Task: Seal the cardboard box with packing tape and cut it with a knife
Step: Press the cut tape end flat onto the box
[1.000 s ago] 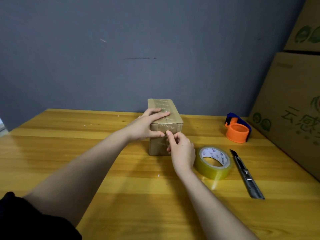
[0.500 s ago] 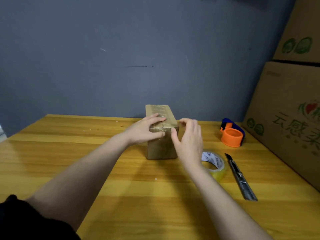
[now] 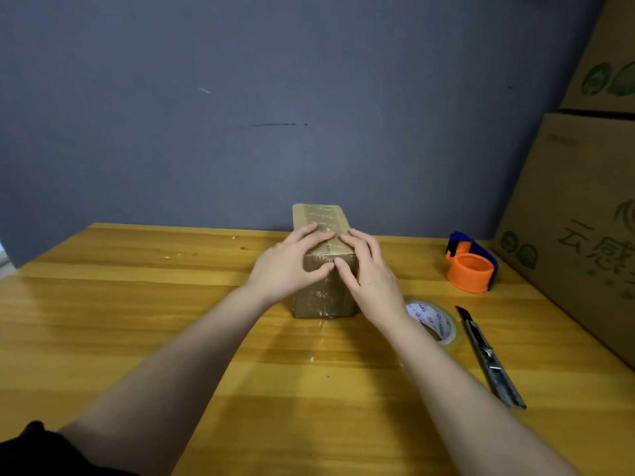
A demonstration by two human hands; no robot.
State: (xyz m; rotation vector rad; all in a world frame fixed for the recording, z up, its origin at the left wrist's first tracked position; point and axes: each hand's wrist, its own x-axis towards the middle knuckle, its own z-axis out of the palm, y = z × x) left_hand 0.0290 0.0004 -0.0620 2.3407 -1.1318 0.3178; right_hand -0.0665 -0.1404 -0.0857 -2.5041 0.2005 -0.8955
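Note:
A small brown cardboard box [image 3: 319, 218] stands on the wooden table [image 3: 137, 304], its top and near face covered in shiny clear tape. My left hand [image 3: 287, 267] lies over the box's near left corner, fingers on the top and thumb on the front face. My right hand [image 3: 369, 273] covers the near right corner in the same way, and the two thumbs almost meet on the front. A roll of clear packing tape [image 3: 434, 321] lies flat to the right, partly behind my right forearm. A grey utility knife [image 3: 488, 355] lies beyond the roll with its blade out.
An orange and blue tape dispenser [image 3: 470, 264] sits at the back right. Large printed cardboard cartons [image 3: 584, 218] are stacked along the right side. A grey wall closes off the far edge of the table.
My right hand has moved from the box's front face up and onto its near right corner. The left hand stayed on the near left corner. The camera view has shifted slightly.

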